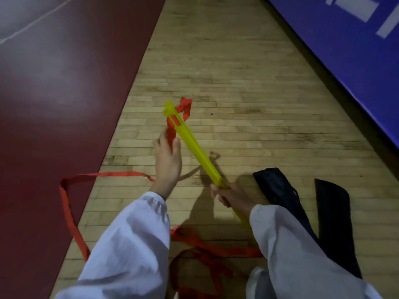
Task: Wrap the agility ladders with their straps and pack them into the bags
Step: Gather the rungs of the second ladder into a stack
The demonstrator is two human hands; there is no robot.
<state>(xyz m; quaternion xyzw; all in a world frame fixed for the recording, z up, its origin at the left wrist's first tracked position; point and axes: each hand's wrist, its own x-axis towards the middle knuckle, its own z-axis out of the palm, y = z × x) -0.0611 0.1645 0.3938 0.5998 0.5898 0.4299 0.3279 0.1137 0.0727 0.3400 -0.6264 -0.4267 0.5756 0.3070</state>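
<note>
While the right hand (228, 196) keeps its fingers closed tight around the near end of the rungs (190, 145), the yellow bundle points up and away, from near right to far left. That slant is its long line, and the wrap has to go around it, across that line. The left hand (167, 160) is the one closer to the far tip. Its fingers (177, 145) are partly open and pinch a bit of the red strap (171, 131), just left of the rungs and touching them. More strap is bunched at the far tip, and I cannot tell if it is tied there. The rest of the strap lies loose on the wood floor (248, 83), one loop going out left onto the red mat (54, 93) and a messy heap near the knees. I think the wrapping has only just begun. The next turn likely needs the left hand to carry the strap over the bundle toward the right. Two black bags (332, 212) lie flat on the floor, just right of the right hand, and I cannot see anything in them.
</note>
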